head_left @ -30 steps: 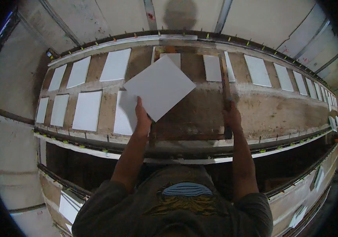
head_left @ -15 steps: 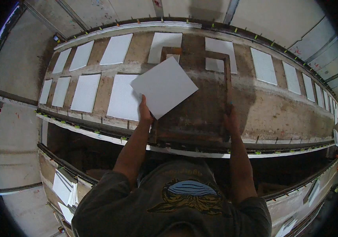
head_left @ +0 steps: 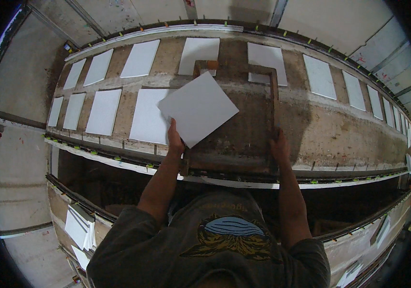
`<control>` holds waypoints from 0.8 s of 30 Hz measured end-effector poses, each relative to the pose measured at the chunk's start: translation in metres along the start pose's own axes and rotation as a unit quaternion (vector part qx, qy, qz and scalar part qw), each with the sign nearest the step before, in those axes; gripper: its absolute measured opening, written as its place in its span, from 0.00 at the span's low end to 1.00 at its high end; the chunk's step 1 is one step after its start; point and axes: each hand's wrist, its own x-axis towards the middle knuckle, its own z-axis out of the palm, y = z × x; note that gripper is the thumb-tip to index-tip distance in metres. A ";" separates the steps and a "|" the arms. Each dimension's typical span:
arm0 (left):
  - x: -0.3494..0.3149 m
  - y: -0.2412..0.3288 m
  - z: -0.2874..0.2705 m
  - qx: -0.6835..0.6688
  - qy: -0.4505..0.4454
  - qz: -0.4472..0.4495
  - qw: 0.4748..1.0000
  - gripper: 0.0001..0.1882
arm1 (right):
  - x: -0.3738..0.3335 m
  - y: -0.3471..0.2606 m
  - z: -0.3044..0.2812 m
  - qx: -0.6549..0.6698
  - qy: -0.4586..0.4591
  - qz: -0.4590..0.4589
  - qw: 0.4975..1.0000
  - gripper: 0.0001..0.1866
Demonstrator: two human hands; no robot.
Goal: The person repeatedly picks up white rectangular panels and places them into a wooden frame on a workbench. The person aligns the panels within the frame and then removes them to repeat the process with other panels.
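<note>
My left hand [head_left: 176,137] is closed at the near left corner of a tilted white square panel [head_left: 200,108], its thumb lying on the panel's face. The panel covers most of the left side of a brown wooden frame [head_left: 275,101], so whether these fingers also hold the frame is hidden. My right hand [head_left: 280,146] is wrapped round the frame's right bar. The frame is held over the long brown table [head_left: 330,129], its bottom bar near the front edge. Behind the panel, a white sheet [head_left: 145,115] lies partly covered on the table.
White sheets [head_left: 103,113] lie in two rows at the left, and a row [head_left: 319,77] runs along the back to the far right. A pale wall [head_left: 330,21] stands behind the table. Lower left, a stack of white sheets [head_left: 78,225] leans beside a dark gap.
The frame and the panel have shifted slightly left and toward me. Both hands keep their holds.
</note>
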 end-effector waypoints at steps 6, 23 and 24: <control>-0.008 -0.001 0.017 -0.006 0.018 -0.014 1.000 0.34 | -0.005 -0.011 -0.016 -0.034 -0.056 0.065 0.996 0.35; -0.011 -0.011 0.025 0.009 -0.017 0.027 0.999 0.32 | -0.008 0.004 -0.019 -0.043 -0.035 0.029 0.998 0.36; -0.007 -0.014 0.017 0.016 -0.014 0.037 0.999 0.32 | -0.009 0.003 -0.017 -0.042 -0.027 0.030 0.998 0.36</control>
